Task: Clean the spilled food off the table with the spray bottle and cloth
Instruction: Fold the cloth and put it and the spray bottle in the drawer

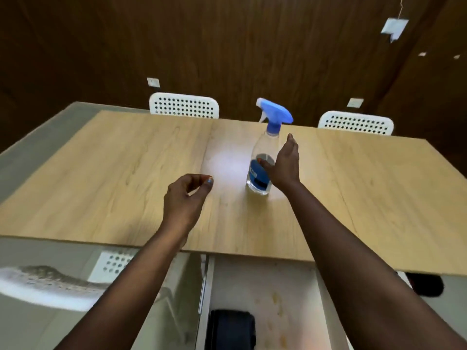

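A clear spray bottle (262,157) with a blue trigger head and a blue label is standing upright near the middle of a light wooden table (126,173), a shallow layer of clear liquid showing at its base. A person's right hand (285,165) is reaching in beside the bottle's right flank, fingers straight and spread wide, the thumb lying across the label; whether the palm is actually touching the plastic cannot be told, and the fingers are not wrapping around it. The left hand (185,195) is hovering above the tabletop to the left of the bottle and well apart from it, fingers loosely curled toward the thumb and gripping nothing. A pale sheen of reflected light is lying on the wood between the left hand and the bottle. Two white perforated chairs are sitting at the far edge of the table, one (184,106) behind the left half, the other (355,122) behind the right, against a dark wood-panelled wall (227,46). Nothing is standing between either hand and the bottle.
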